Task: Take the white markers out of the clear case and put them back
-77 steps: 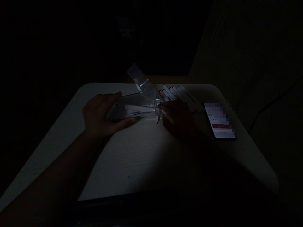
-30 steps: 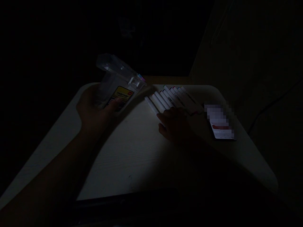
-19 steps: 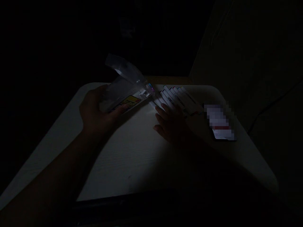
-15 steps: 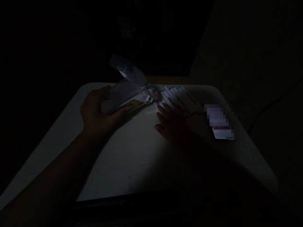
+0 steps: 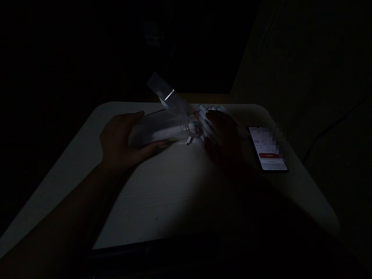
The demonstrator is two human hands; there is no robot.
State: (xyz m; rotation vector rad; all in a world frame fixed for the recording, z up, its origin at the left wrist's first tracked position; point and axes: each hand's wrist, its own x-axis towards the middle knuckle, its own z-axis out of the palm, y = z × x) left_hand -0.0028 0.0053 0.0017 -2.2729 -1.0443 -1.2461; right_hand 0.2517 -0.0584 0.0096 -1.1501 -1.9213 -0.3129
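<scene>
Find the clear box point(image 5: 158, 123) between the hands, mouth toward the right hand point(image 5: 228, 130), lid point(image 5: 162, 89) raised, white markers point(image 5: 170, 133) inside. Note the left hand point(image 5: 117, 139) grasping the closed end, thumb along the near side. Note the right hand bent over the loose markers point(image 5: 206, 121) beside the mouth; cannot tell whether grasping one. Treat the box as probably light, stiff and smooth, hence somewhat slippery; regard the lid hinge as the likely weak spot. Hold by the closed end, across both long sides. Class the loose markers as likely light, rigid and apt to roll; grip at mid-barrel. Allow for deep shadow over the right fingertips, marker ends covered by the right hand, an uncertain count inside the box, and a partly pixelated phone point(image 5: 270, 161) on the table point(image 5: 139, 201), right of the right hand.
</scene>
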